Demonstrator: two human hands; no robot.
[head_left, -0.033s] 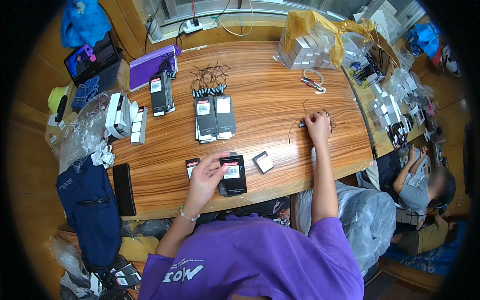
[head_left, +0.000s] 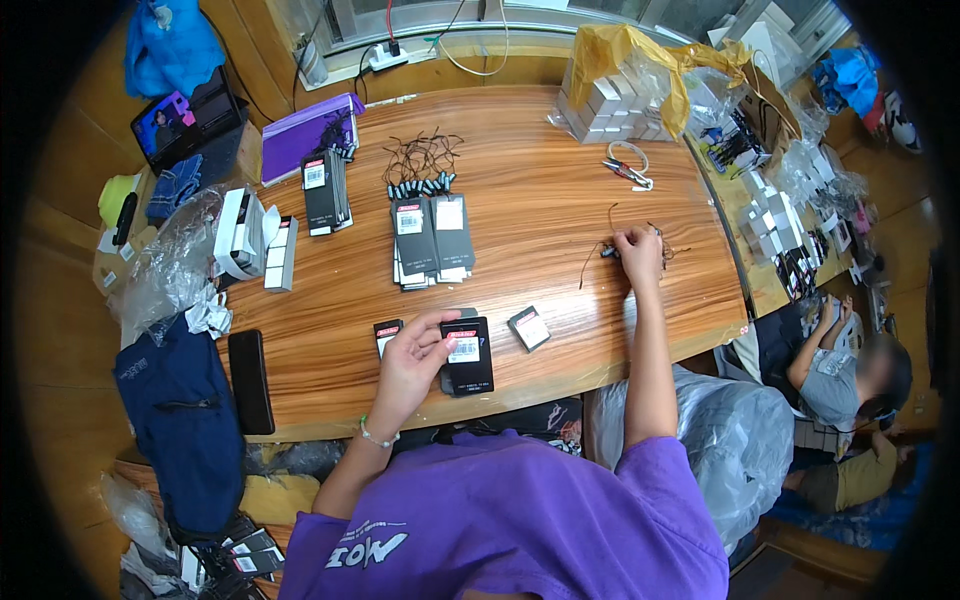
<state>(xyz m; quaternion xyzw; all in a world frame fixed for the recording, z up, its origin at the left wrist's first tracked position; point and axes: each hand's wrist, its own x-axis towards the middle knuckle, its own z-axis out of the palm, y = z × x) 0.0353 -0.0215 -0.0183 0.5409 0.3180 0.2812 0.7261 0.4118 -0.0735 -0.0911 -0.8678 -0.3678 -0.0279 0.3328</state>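
My left hand (head_left: 415,355) is closed on a black hang tag (head_left: 472,375) with a white label, near the table's front edge. The thumb presses on the label, and a greyer card shows behind the tag. Farther right, my right hand (head_left: 640,255) reaches down to a small pile of black tag strings (head_left: 610,252), its fingers pinched together on them; the fingertips are partly hidden. A small pack of dark cards (head_left: 529,328) with a white label lies between my hands. Another labelled dark card (head_left: 387,335) is partly behind my left hand.
Stacked strung tags (head_left: 432,240) lie at mid-table, with another stack (head_left: 325,195) by a purple bag (head_left: 285,150). A black phone (head_left: 250,382) sits at the left edge. Pliers or snips (head_left: 627,173) and bagged white boxes (head_left: 610,105) are at the back right. People sit beyond the right side.
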